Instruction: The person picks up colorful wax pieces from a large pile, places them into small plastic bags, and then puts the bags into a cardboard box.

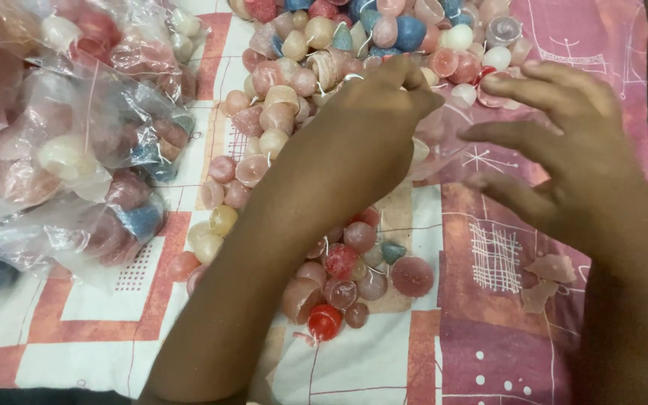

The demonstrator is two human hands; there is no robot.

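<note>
Widest thing in view is the patterned cloth point(489, 337), pink, red and white panels spread flat under everything, and no counter edge shows, so places go by the cloth; along its left edge sits a heap of clear plastic bags point(76, 150), each stuffed with little coloured pieces; running from the cloth's top edge down through the middle is the loose pile of small wax candles point(294, 97), dome and cone shapes in pink, cream, blue and red, many with a white wick poking out, thinning into a smaller scatter point(346, 277) near the bottom centre; now the left hand point(373, 127) reaches up across that pile, forearm lying diagonally from the bottom edge, fingers curled and pinched together at the top of the heap, and whether they have closed on a candle I cannot tell, the knuckles hide it; the right hand point(564, 150) hovers over the cloth's right side, fingers spread and loosely bent toward the left, holding nothing, clear of the candles; so the pile lies directly under and ahead of the left hand, up and to the left of the right, and the left is plainly the nearer; smallest, two pale pink flakes of wax point(549, 274) lie by the right wrist
</note>
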